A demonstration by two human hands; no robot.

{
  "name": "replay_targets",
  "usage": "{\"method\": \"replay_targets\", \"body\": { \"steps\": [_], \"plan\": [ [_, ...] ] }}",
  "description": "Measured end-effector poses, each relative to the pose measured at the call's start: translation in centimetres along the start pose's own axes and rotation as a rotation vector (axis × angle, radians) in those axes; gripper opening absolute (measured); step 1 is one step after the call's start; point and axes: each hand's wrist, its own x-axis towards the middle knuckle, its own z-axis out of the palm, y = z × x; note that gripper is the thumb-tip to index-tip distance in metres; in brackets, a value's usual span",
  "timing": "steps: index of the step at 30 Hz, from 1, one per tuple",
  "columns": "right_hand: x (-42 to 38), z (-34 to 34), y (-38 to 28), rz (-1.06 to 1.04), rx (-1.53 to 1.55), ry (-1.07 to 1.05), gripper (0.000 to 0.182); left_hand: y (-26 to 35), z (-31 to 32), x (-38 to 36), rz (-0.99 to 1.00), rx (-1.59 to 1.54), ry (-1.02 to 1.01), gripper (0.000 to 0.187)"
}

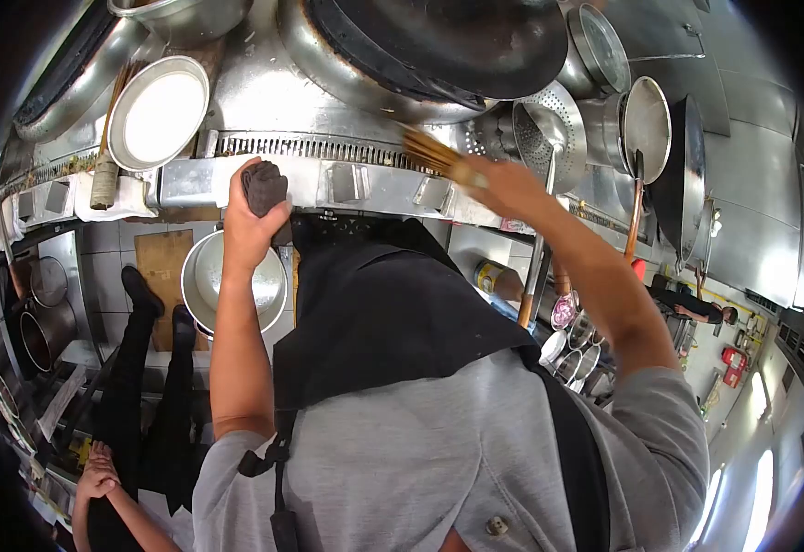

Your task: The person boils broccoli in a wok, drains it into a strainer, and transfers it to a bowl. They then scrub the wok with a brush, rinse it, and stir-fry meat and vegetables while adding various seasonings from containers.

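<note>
My left hand point(249, 235) is closed around a folded dark grey cloth point(265, 189) at the stove's front edge. In my right hand point(509, 193) is a bamboo wok brush point(434, 158). Its bristles point left over the slotted drain channel point(314, 147) and look slightly blurred. Just beyond the brush, a large dark wok point(475, 41) sits tilted on the stove. To the right of the brush, a perforated strainer point(569, 120) has a ladle point(543, 131) lying against it.
A white bowl point(159, 114) and a second bamboo brush point(104, 179) are at the left. Below my left hand stands a metal pot point(222, 285). A pot with a strainer point(647, 124) is at the right. Another person's clasped hands point(98, 471) show lower left; another person point(692, 304) is far right.
</note>
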Motion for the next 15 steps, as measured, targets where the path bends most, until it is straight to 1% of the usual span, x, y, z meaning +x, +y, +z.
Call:
{"method": "replay_targets", "body": {
  "steps": [1, 3, 6, 9, 10, 11, 13, 14, 15],
  "plan": [
    [-0.4, 1.2, 3.3, 0.074, -0.137, -0.038, 0.053, 0.1, 0.0, -0.1, 0.010, -0.025, 0.014, 0.065],
    [-2.1, -1.6, 5.2, 0.242, -0.155, -0.185, 0.054, 0.0, 0.0, -0.1, 0.039, -0.070, 0.030, 0.065],
    [-4.6, -4.1, 3.8, 0.244, -0.034, 0.006, 0.058, -0.4, -0.8, 0.1, -0.026, -0.154, 0.007, 0.062],
    [-5.2, -5.4, -0.3, 0.005, 0.347, 0.053, 0.066, 1.4, -1.4, -1.0, -0.137, -0.645, 0.027, 0.058],
    [-4.7, -6.1, -2.4, -0.061, 0.426, 0.040, 0.067, 0.7, -1.7, -1.2, -0.124, -0.724, 0.021, 0.061],
    [-4.0, -6.2, -4.8, -0.128, 0.505, 0.023, 0.069, 1.0, -2.0, -1.6, -0.146, -0.909, -0.028, 0.062],
    [-0.1, -4.6, -8.8, -0.322, 0.555, 0.179, 0.071, 2.3, -1.8, -3.2, -0.189, -1.274, -0.116, 0.067],
    [1.9, -4.3, -11.3, -0.267, 0.526, 0.162, 0.071, 2.8, -1.6, -3.8, -0.196, -1.334, -0.119, 0.073],
    [4.1, -4.1, -13.9, -0.218, 0.498, 0.146, 0.072, 3.9, -1.4, -4.5, -0.198, -1.352, -0.114, 0.074]
  ]
}}
